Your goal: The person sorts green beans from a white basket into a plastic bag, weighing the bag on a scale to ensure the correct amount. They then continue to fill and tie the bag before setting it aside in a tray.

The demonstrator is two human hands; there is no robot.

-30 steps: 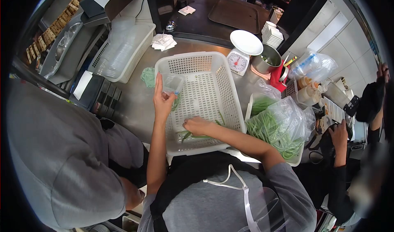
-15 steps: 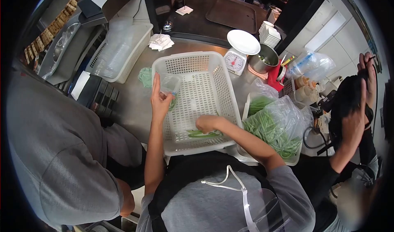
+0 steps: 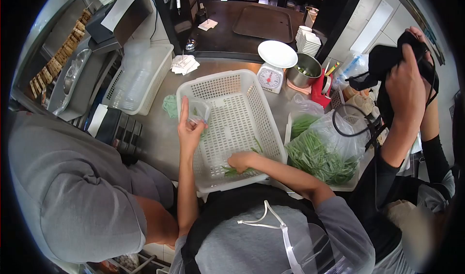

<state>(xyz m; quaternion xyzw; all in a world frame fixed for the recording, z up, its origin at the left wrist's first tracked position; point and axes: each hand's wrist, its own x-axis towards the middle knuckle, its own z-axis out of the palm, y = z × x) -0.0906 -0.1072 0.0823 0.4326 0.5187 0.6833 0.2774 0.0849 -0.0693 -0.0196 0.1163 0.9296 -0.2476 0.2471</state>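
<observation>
A white perforated plastic basket (image 3: 269, 114) sits on the steel counter in front of me. My left hand (image 3: 190, 132) is at its left side, thumb and fingers closed on a small clear plastic bag (image 3: 197, 109), one finger pointing up along the basket wall. Something green shows faintly at the bag's lower end. Down in the basket's near part, my right hand (image 3: 240, 161) has its fingers curled round green vegetable stalks (image 3: 231, 172), whose ends stick out below it. A few thin green stalks (image 3: 257, 145) lie just beyond that hand.
Right of the basket lies a large clear bag of leafy greens (image 3: 324, 153). A kitchen scale (image 3: 270, 78) and steel pot (image 3: 305, 68) stand behind. A co-worker at right holds up a black object (image 3: 387, 63); another person's grey sleeve (image 3: 87, 191) is close on the left.
My right hand has shifted slightly left and down over the stalks. My left hand keeps hold of the bag. The co-worker's hands and black object have moved up and left.
</observation>
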